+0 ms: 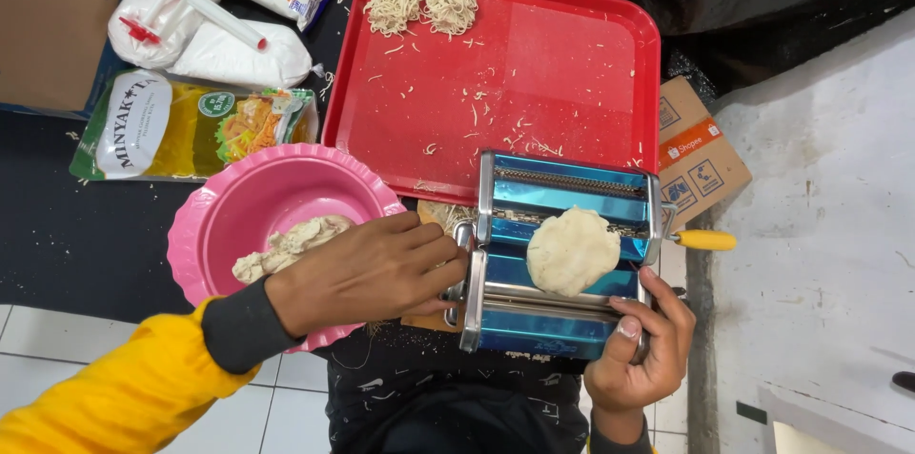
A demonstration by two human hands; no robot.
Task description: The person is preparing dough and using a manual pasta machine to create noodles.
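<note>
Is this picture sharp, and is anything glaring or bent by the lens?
Head view: sharp on the hands and dough disc; the shiny pasta machine reflects blue; the red tray carries a soft sheen; straight edges bow slightly toward the corners; lighting is even, shadows faint.

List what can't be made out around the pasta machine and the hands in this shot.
Head view only:
- Left hand: fingertips hidden behind the pasta machine side plate, so its grip is unclear.
- Rollers under the dough disc: covered by the dough.
- Dough in the pink bowl: partly hidden by the left wrist.
- Right hand: what its palm grips is hidden.
</note>
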